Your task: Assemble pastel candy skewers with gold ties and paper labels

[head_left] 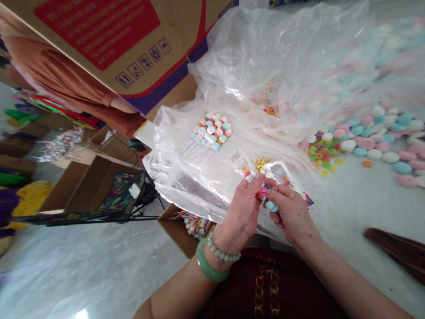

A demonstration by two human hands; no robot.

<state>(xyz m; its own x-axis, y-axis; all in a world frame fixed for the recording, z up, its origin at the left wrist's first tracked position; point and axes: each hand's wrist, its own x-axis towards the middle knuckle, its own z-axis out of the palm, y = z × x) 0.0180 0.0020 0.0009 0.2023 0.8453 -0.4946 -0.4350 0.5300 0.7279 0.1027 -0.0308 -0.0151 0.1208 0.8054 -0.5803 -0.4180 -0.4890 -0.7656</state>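
Maroon top (265,283) at six o'clock, and just above it the left hand (241,212) and right hand (290,212) pinch narrowly on a candy stick (270,204), held close for fine work!

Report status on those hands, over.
Left hand, right hand both gripping pastel candy stick. Gold twist ties just beyond. Clear plastic sheet spread behind, not in the way.

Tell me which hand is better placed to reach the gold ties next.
Probably the left: the left hand sits just below the gold ties, while the right hand is closed around the blue candy and sits a bit farther off.
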